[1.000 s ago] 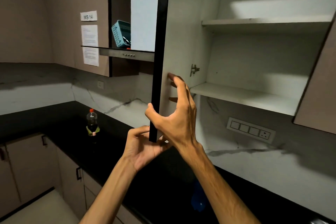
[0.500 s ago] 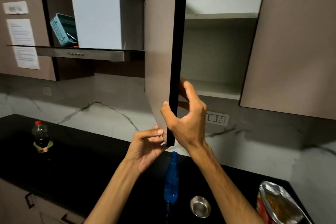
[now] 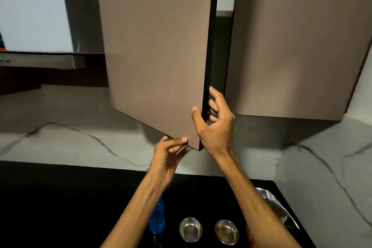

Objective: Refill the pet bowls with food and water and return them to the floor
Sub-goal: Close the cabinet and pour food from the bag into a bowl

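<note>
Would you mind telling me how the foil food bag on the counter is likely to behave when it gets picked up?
The foil food bag looks crinkled and open-topped, so it will probably flex and crumple rather than hold shape. It is likely light for its size. Tilted carelessly, its contents could spill toward the steel bowls.

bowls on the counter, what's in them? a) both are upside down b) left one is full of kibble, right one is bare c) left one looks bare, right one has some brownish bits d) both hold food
c: the left bowl shows only bare shiny metal inside, while the right bowl has brownish bits on its bottom; both stand upright on the black counter.
</note>
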Available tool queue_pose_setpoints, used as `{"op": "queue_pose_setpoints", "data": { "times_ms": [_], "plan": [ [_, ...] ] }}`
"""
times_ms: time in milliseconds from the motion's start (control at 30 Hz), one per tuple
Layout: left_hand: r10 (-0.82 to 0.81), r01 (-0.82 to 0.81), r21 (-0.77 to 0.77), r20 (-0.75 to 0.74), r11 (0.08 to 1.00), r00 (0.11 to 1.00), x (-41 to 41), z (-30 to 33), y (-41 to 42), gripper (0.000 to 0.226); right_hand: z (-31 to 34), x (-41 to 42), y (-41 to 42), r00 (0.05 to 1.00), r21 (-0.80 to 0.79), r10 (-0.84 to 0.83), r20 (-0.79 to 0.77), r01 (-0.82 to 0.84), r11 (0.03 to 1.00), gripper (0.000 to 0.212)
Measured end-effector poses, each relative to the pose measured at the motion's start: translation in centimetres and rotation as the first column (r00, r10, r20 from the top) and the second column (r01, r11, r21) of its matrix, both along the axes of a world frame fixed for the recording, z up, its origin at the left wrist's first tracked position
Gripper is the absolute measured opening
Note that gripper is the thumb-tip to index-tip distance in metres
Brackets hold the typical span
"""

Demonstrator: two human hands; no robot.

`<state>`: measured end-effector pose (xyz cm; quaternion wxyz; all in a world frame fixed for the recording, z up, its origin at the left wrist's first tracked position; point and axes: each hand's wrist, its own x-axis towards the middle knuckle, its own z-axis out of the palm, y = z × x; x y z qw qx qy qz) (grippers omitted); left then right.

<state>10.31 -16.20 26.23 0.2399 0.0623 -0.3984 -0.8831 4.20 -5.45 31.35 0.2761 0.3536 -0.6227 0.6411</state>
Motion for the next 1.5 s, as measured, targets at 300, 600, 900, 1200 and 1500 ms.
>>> {"op": "queue_pose_setpoints", "data": {
  "times_ms": [300, 600, 900, 1200, 1500],
  "plan": [
    [0.040, -0.039, 0.034, -0.008, 0.999, 0.999, -7.1, -0.7, -0.2, 0.071, -0.7, -6.2, 0.0, 0.994, -0.021, -0.101, -0.040, 0.100, 0.995, 0.070],
    [0.092, -0.093, 0.006, 0.019, 0.996, 0.996, -13.8, -0.9, -0.1, 0.056, -0.3, -13.0, -0.5, 0.891, -0.021, -0.363, -0.272, 0.372, 0.928, 0.076],
    [0.139, -0.139, 0.072, 0.005, 0.988, 0.990, -18.8, -0.3, -0.1, 0.071, -0.7, -19.7, -1.4, 0.730, 0.078, -0.568, -0.382, 0.637, 0.767, 0.066],
    [0.196, -0.195, 0.068, -0.015, 0.979, 0.980, -23.1, -0.6, -0.9, 0.099, -0.3, -23.6, -1.9, 0.660, 0.134, -0.623, -0.420, 0.724, 0.676, 0.064],
    [0.242, -0.243, 0.035, 0.034, 0.969, 0.970, -25.3, -0.5, -1.4, 0.081, -0.1, -25.7, -2.5, 0.623, 0.160, -0.647, -0.441, 0.763, 0.626, 0.067]
  ]
}}
